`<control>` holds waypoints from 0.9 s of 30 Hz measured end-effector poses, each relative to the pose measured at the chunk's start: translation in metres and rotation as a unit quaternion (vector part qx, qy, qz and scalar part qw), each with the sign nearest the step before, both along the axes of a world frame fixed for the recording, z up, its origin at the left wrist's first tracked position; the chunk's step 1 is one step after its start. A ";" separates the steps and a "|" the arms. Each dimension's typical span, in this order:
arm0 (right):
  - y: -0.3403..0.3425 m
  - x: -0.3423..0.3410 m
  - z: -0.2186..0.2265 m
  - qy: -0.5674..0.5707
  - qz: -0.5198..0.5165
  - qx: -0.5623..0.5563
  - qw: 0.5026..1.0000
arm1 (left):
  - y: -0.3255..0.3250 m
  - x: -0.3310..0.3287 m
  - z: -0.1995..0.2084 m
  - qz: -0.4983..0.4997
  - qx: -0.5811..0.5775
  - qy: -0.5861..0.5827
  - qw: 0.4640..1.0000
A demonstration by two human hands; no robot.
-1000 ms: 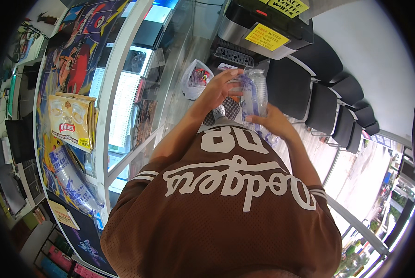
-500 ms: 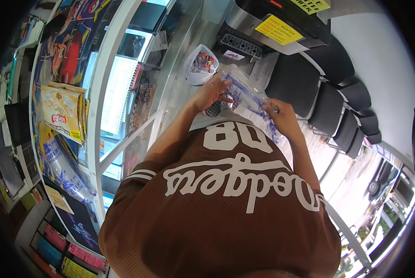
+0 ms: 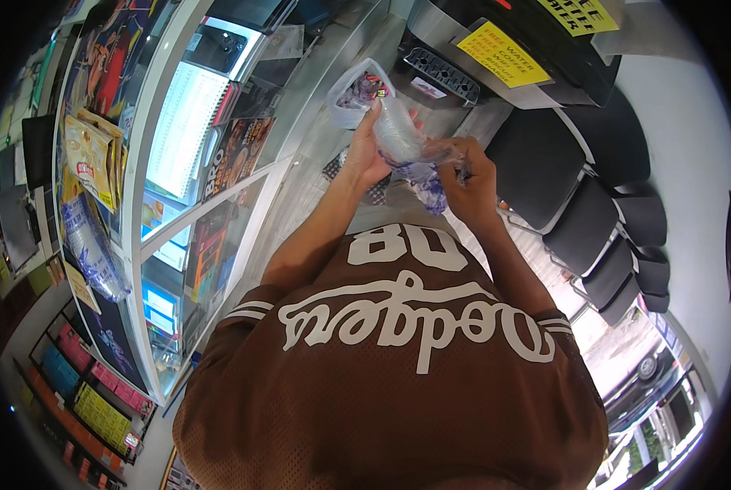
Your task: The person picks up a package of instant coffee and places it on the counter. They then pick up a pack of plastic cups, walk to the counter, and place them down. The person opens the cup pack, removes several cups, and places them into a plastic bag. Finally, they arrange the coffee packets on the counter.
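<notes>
A stack of clear plastic cups (image 3: pixel 398 126) lies in my left hand (image 3: pixel 367 155), whose fingers curl round it. My right hand (image 3: pixel 471 184) is closed on the clear part of a plastic sleeve at the near end of the stack. The rest of that sleeve (image 3: pixel 424 184), clear with blue-violet print, hangs crumpled below and between my hands. Just beyond my left hand stands a bin with a white liner (image 3: pixel 345 114), holding dark and red wrappers.
A black and silver drinks machine (image 3: pixel 537 69) with a drip tray (image 3: pixel 440 75) stands ahead. Black chairs (image 3: pixel 537 167) line the right. On the left are a glass display case (image 3: pixel 206 204), yellow snack packs (image 3: pixel 92 155) and another blue-printed cup sleeve (image 3: pixel 92 249).
The cup stack has tilted up in my left hand, showing more bare plastic. My right hand has come closer to the left, and the printed sleeve has bunched up near it.
</notes>
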State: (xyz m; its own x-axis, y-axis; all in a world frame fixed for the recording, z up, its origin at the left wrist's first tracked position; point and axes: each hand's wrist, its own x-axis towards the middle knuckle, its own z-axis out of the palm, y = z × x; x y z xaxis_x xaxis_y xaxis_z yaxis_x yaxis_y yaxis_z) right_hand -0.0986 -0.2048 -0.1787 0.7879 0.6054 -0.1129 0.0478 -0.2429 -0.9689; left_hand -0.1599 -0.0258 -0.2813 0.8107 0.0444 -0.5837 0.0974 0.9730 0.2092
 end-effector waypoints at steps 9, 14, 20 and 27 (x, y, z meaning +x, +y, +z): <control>-0.019 0.025 0.007 0.087 -0.062 0.164 0.981 | -0.005 0.020 -0.001 0.125 -0.110 -0.062 0.984; -0.027 0.043 -0.010 0.330 -0.130 0.241 0.903 | 0.025 -0.001 -0.006 0.126 -0.198 -0.225 0.946; 0.027 0.050 -0.138 0.419 -0.227 0.157 0.865 | 0.055 -0.070 -0.025 0.173 -0.232 -0.166 0.943; 0.183 0.065 -0.339 -0.026 -0.215 -0.070 0.974 | 0.078 -0.128 -0.067 0.162 -0.178 0.004 0.971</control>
State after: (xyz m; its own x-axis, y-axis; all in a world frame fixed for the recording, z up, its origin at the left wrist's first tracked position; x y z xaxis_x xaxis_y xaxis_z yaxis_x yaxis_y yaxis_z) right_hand -0.0333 -0.0215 -0.5177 0.9720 0.2000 -0.1233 -0.0388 -0.3811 -0.9237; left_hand -0.2877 0.0525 -0.3486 0.7832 0.0909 -0.6151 -0.2259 0.9632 -0.1454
